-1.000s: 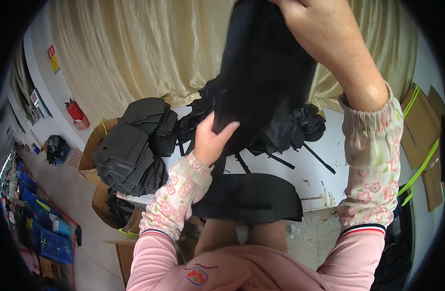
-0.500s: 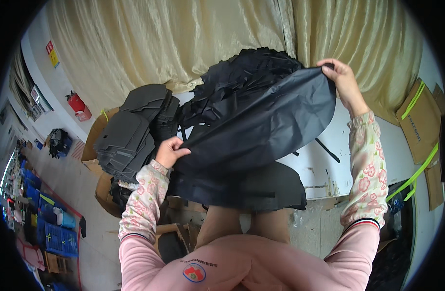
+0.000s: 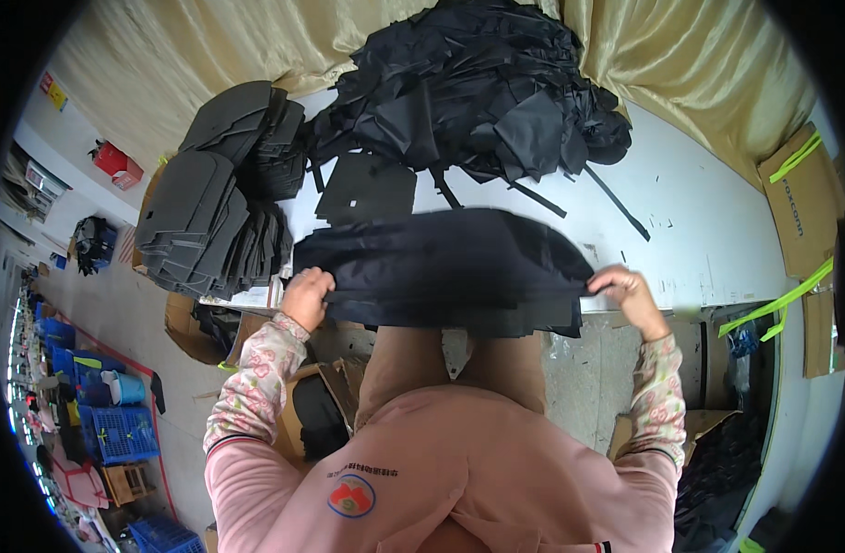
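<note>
A wide black fabric piece stretches between my hands at the near edge of the white table. My left hand pinches its left end, thumb against fingers. On the other side my right hand grips the right corner between thumb and fingertips. Under the fabric, flat dark panels show along the near edge, mostly covered. Just beyond it lies a single dark grey foam-like panel with a small square hole.
A large heap of black fabric pieces fills the back of the white table. Stacks of dark grey panels stand at left. Open cardboard boxes sit below. Gold curtains hang behind, and a flattened carton leans at right.
Both hands have come down toward me, the right one most. The fabric, raised and slanted before, now lies low and roughly level over the panels. My view has also shifted.
</note>
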`<state>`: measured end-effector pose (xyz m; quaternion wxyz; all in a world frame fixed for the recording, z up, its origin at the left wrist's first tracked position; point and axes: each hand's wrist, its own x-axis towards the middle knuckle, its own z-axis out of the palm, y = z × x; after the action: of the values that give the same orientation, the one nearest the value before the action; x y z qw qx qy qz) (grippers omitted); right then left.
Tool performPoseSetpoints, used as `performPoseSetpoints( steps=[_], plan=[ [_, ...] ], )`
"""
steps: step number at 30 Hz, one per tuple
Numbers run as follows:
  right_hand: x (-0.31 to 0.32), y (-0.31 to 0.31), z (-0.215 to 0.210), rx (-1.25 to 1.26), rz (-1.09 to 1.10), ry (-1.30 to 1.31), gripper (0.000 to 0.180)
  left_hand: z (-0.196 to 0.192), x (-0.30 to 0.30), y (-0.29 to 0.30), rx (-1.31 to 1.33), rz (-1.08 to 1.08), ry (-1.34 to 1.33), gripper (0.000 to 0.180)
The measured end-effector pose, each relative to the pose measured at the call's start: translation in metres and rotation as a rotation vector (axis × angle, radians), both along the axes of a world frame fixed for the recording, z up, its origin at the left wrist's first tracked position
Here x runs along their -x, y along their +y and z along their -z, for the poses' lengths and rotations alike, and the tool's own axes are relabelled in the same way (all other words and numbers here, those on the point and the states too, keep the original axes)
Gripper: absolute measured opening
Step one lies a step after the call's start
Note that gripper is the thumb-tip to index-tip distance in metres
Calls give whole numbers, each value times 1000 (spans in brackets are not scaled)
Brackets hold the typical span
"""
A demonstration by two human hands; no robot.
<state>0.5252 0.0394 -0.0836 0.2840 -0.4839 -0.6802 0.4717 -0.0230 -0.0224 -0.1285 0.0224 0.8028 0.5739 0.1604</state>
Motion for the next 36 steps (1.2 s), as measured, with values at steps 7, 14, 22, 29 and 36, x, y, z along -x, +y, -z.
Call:
performPoseSetpoints(
  steps=[7, 14, 22, 29, 36],
  plan=[
    [-4, -33, 19, -309, -102, -435, 29, 22, 13, 14, 480, 145, -213, 36],
    [115, -36, -8, -594, -411, -513, 63, -14, 18, 42, 420, 111, -84, 30],
    [124, -51, 33, -525, -569, -783, 85, -61, 55, 61, 543, 123, -280, 20],
    [136, -28, -6, -444, -616, -684, 81, -120, 10, 54, -146, 122, 197, 27],
    [254, 28, -51, 106, -409, 669, 57, -145, -96, 64, -378, 412, -66, 36]
  ],
)
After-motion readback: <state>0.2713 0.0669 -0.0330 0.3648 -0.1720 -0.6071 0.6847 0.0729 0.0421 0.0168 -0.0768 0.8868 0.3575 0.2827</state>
